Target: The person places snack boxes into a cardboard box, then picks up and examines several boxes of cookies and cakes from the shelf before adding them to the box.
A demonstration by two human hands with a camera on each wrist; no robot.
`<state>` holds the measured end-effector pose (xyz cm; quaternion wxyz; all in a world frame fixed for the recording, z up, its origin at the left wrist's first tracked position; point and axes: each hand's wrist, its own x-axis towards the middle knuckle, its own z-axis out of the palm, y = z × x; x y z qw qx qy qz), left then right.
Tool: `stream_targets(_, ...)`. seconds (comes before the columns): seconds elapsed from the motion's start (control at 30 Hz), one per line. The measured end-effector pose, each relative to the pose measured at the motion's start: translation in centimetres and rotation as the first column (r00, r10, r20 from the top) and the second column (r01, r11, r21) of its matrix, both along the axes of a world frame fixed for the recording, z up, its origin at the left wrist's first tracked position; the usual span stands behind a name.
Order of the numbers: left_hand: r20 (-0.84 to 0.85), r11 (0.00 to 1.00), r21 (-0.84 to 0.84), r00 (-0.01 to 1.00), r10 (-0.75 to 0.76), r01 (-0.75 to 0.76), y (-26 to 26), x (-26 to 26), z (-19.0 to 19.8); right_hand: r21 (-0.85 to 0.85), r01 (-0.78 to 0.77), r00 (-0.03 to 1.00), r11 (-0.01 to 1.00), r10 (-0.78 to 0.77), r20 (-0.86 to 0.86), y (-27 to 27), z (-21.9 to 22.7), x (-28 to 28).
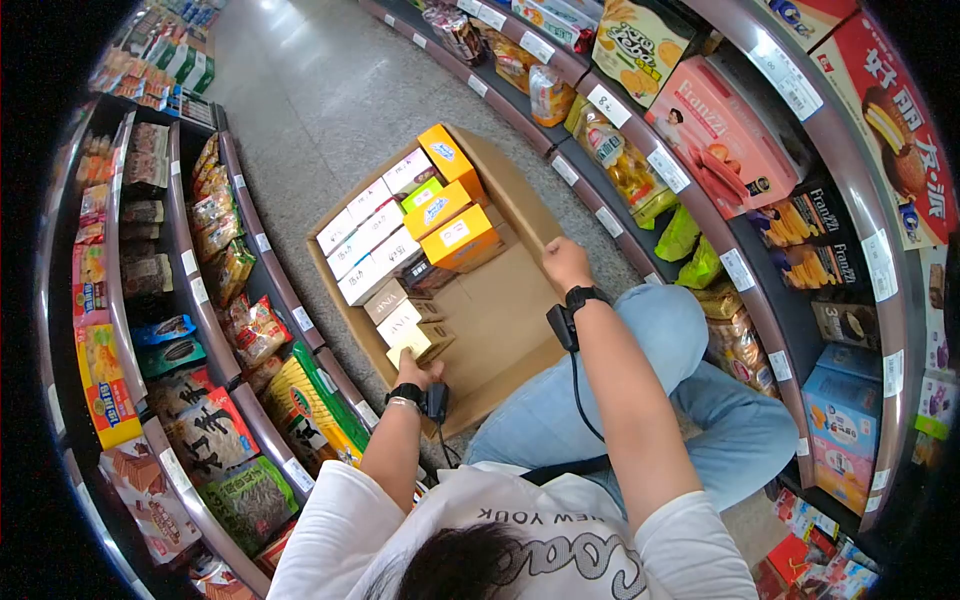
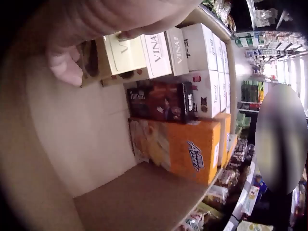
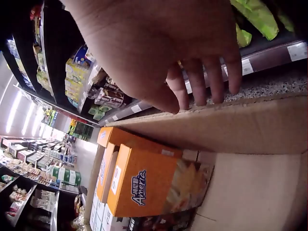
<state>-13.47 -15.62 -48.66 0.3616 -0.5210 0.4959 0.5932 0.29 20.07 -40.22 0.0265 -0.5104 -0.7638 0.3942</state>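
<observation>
An open cardboard carton (image 1: 500, 372) stands on the floor, partly filled with white boxes (image 1: 368, 232), orange boxes (image 1: 462, 240) and small VINA boxes (image 1: 398, 320). My left hand (image 1: 418, 372) grips the pale yellow VINA box (image 2: 126, 54) at the end of the VINA row, thumb and fingers around it. My right hand (image 1: 568, 264) rests at the carton's right edge, its fingers (image 3: 196, 82) over the rim in the right wrist view. A dark box (image 2: 161, 102) lies between the VINA boxes and the orange ones.
Shelves of packaged snacks (image 1: 230, 330) line the left side, and shelves with a pink box (image 1: 728, 140) and bags line the right. Grey floor (image 1: 290, 90) runs between them. Crossed legs in jeans (image 1: 640, 350) are beside the carton's near right side.
</observation>
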Motion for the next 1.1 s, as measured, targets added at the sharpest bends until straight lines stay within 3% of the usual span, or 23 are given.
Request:
stream_targets(0.1, -0.158, 0.964, 0.241, 0.975, 0.154, -0.113, -1.3, -0.9, -3.6, 0.005, 0.009, 1.0, 1.0, -0.009, -0.006, -0.1, -0.4, -0.1)
stream_targets(0.13, -0.103, 0.961, 0.156, 0.964, 0.246, -0.228, 0.1, -0.9, -1.7, -0.002, 0.008, 1.0, 1.0, -0.008, -0.006, -0.1, -0.6, -0.1)
stream_targets(0.23, -0.158, 0.954, 0.228, 0.959, 0.234, -0.195, -0.2, -0.3, -1.4, -0.005, -0.006, 1.0, 1.0, 0.006, -0.002, 0.1, -0.8, -0.2)
stream_targets(0.33, 0.051, 0.923, 0.198, 0.944, 0.325, -0.329, -0.5, -0.5, -1.5, -0.02, -0.003, 1.0, 1.0, 0.004, 0.03, 0.0, 0.2, -0.3)
stream_targets(0.53, -0.163, 0.943, 0.23, 0.946, 0.28, -0.239, -0.3, 0.8, -1.3, -0.007, 0.004, 0.999, 1.0, -0.004, 0.047, -0.1, -0.1, -0.3)
stream_targets(0.77, 0.004, 0.95, 0.162, 0.963, 0.269, -0.266, -0.5, 0.0, -1.0, 0.015, 0.022, 1.0, 1.0, -0.022, -0.014, -0.4, 2.1, -0.8)
stream_targets(0.83, 0.077, 0.947, 0.139, 0.957, 0.28, -0.288, -1.4, -0.9, -1.8, 0.079, 0.062, 0.981, 0.995, -0.046, -0.187, -0.9, 1.5, -1.6)
stream_targets(0.9, -0.021, 0.962, 0.271, 0.999, 0.048, -0.041, -3.4, -1.7, -4.5, 0.005, 0.12, 0.956, 0.993, -0.114, -0.269, -1.8, 6.1, -2.3)
stream_targets(0.97, 0.071, 0.975, 0.207, 0.995, 0.07, -0.083, -3.0, -2.6, -4.6, -0.052, 0.11, 0.87, 0.993, -0.122, -0.477, -2.3, 5.0, -3.3)
stream_targets(1.03, 0.019, 0.984, 0.175, 1.0, 0.023, -0.026, -2.3, -3.0, -4.8, -0.108, 0.136, 0.817, 0.985, -0.174, -0.55, -3.3, 8.0, -3.4)
stream_targets(1.07, -0.131, 0.955, 0.207, 0.974, -0.187, 0.211, -2.6, -2.8, -4.7, -0.11, 0.121, 0.786, 0.987, -0.163, -0.596, -3.5, 9.4, -3.1)
stream_targets(1.1, -0.291, 0.889, 0.18, 0.886, -0.361, 0.421, -2.9, -2.6, -4.6, -0.112, 0.103, 0.756, 0.988, -0.151, -0.637, -3.6, 10.7, -2.4)
